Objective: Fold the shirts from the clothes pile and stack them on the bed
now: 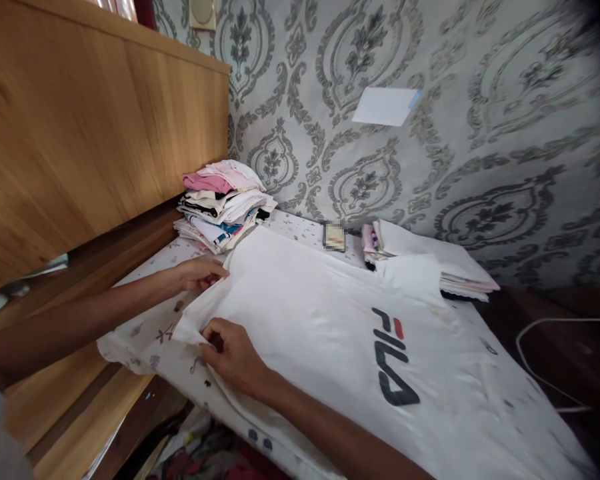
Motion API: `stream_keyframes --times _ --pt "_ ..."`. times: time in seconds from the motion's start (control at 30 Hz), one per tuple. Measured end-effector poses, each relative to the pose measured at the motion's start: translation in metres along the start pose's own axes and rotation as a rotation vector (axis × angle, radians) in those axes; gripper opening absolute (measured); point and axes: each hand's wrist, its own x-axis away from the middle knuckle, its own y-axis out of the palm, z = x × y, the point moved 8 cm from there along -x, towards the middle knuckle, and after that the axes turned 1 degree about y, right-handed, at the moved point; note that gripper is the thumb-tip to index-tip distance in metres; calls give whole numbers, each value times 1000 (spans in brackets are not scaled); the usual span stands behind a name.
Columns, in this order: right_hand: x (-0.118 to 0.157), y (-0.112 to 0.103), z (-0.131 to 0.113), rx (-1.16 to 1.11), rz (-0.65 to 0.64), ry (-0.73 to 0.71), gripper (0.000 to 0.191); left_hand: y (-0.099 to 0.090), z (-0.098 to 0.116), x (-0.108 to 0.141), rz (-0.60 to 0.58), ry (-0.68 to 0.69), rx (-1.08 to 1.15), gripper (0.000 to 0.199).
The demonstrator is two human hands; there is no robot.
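Note:
A white T-shirt (300,287) with a dark and red FILA print lies spread on its side across a patterned cloth. Its hem end points left, toward my hands. My left hand (204,273) is closed at the far part of the hem, with the fingertips partly hidden by the fabric. Closer to me, my right hand (233,350) pinches the near corner of the hem between thumb and fingers. The hem edge is slightly lifted between both hands.
A stack of folded clothes (225,200) stands at the back left beside a wooden cabinet (105,120). Another folded pile (430,257) sits at the back right by the wall. A small pale square item (335,237) lies between them. A white cable (525,347) loops at the right.

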Motion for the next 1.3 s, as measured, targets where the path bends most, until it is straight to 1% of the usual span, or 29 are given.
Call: stream_keyframes --times 0.07,0.13,0.2,0.27,0.33,0.4,0.43,0.47,0.5,0.53,0.57,0.6,0.63,0.67,0.7,0.73,0.8,0.9,0.93,1.0,1.1,1.17,1.23,1.27,1.3 --pt "0 2 -1 69 6 -28 10 -3 1 -5 29 30 -97 49" --pt "1 8 -5 153 -20 -114 9 -9 7 -11 91 120 -292 43" --pt "6 19 -12 231 -95 -244 15 -16 16 -15 155 227 -519 33" --pt "14 31 -18 278 -208 -359 26 -24 22 -18 198 290 -672 24" --pt "23 40 -22 291 -317 -427 34 -31 23 -19 223 266 -796 17" --pt "30 43 -26 287 -389 -455 37 -34 28 -16 285 264 -957 8" --pt "33 41 -28 292 -395 -464 37 -30 34 -13 329 299 -1042 9" --pt "34 38 -31 305 -379 -472 36 -22 41 -9 362 364 -1107 16" --pt "34 34 -33 332 -346 -481 36 -9 48 -6 357 457 -1135 24" --pt "34 30 -35 374 -308 -496 34 9 53 -4 311 558 -1151 31" --pt "35 27 -37 431 -274 -513 32 30 56 -3 232 647 -1147 37" --pt "35 26 -37 499 -253 -531 29 50 57 -6 135 709 -1125 42" --pt "35 27 -36 573 -239 -548 26 67 57 -11 49 741 -1102 48" --pt "36 28 -34 642 -229 -567 24 81 57 -19 -7 750 -1091 53" --pt "37 30 -31 701 -220 -590 23 90 57 -30 -29 742 -1093 56" --pt "38 32 -29 745 -208 -617 23 94 59 -44 -23 724 -1100 58" --pt "39 36 -24 798 -179 -668 26 92 67 -76 21 675 -1112 57" --pt "40 37 -21 813 -144 -700 32 73 85 -120 129 606 -1135 54" --pt "40 37 -21 806 -145 -701 33 67 91 -129 159 591 -1144 53" --pt "41 37 -26 789 -166 -683 35 59 99 -140 193 576 -1165 48" --pt "47 34 -36 776 -211 -630 37 60 98 -139 195 569 -1201 43" --pt "58 22 -41 782 -216 -582 34 70 88 -129 176 579 -1221 47" --pt "77 4 -41 776 -212 -503 27 91 73 -111 109 633 -1245 56" --pt "90 -7 -41 758 -196 -451 23 104 63 -97 45 673 -1255 58" --pt "106 -20 -40 724 -158 -395 21 121 52 -79 -39 745 -1282 60"
